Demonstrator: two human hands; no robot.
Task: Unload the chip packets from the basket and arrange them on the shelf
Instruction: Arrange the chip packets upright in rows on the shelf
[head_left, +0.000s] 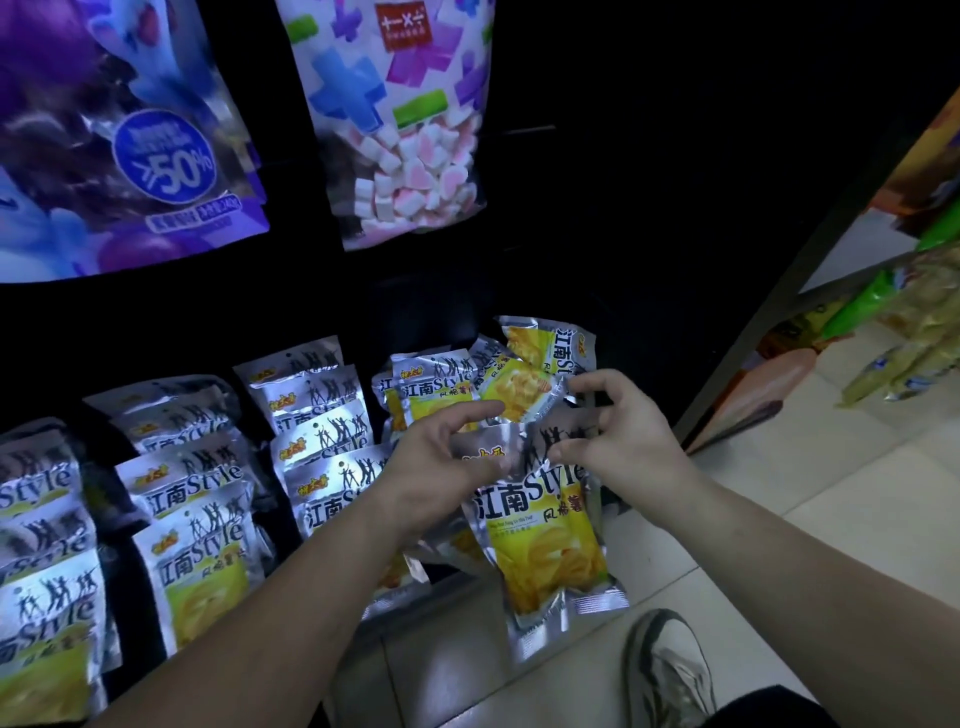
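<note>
Shelving now: pinching top of chip packet (545, 535) with left hand (441, 462) and right hand (621, 434) by right edge of shelf (106, 496); next, likely upright seating.

Left hand (441, 467) and right hand (618, 436) pinch chip packet (545, 535) by its top edge, apparently; matching packet rows (202, 499) just left.

Around the held packet (540, 519), standing chip packets (192, 525) fill the shelf (104, 499) from eight to ten o'clock and a loose heap (524, 364) blocks twelve. A marshmallow bag (400, 130) hangs at eleven. Dark open room at one to two; bare floor tiles (857, 519) at three to four, a shoe (670, 670) at five
</note>
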